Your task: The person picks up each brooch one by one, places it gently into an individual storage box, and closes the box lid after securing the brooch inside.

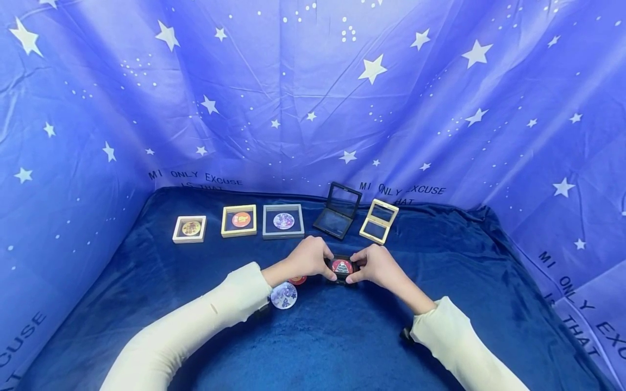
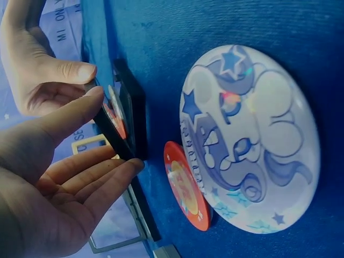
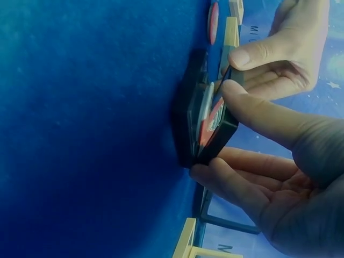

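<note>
A small black hinged display case [image 3: 185,118] is partly folded, its two halves at an angle like a clam. Inside lies a round red badge [image 1: 342,266] with a pale tree-like picture. My left hand [image 1: 310,258] grips one side of the case, its thumb on the upper half. From the other side my right hand [image 1: 379,266] pinches it between thumb and fingers. Both thumbs press the lid's outer face in the wrist views. Near my left wrist lies a round white and purple badge [image 2: 250,140], partly over a smaller red badge [image 2: 188,188].
Behind, from left to right, lie a white case [image 1: 188,240], a yellow case [image 1: 239,235] and a grey case [image 1: 283,237], each framing a round badge. A larger black case [image 1: 335,224] and a yellow case [image 1: 374,233] stand unfolded. Star-printed cloth [image 1: 293,81] hangs behind the table.
</note>
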Motion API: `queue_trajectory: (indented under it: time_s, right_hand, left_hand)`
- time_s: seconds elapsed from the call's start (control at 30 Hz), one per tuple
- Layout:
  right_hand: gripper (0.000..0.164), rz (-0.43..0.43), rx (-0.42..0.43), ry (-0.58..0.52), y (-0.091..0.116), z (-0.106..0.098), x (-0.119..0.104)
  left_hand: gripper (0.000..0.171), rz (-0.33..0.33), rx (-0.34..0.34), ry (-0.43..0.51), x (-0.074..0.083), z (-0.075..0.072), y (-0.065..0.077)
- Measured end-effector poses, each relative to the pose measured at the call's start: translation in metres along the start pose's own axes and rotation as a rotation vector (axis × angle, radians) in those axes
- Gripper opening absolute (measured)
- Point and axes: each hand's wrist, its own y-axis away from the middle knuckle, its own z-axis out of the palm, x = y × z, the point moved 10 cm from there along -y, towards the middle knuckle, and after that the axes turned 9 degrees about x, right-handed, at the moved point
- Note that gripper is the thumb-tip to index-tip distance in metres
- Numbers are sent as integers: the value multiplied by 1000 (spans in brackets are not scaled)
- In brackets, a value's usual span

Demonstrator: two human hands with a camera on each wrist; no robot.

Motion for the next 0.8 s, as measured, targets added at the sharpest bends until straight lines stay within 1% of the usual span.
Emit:
queue_trajectory:
  time_s: [0.13,0.3,0.43,0.57,0.8]
  right_hand:
    - [48,-48,28,23,1,0,-4]
    - [47,-88,39,37,3,1,-5]
    - [46,-105,47,55,4,-1,-7]
    - [45,-117,54,72,5,-2,-9]
    - [44,-148,75,92,7,-1,-12]
  left_hand:
    - [43,12,8,-26,2,2,1]
    - [43,15,0,-39,3,2,2]
    - [40,24,-7,-44,4,2,3]
    - [38,33,1,-47,4,2,3]
    - [37,24,7,-54,4,5,4]
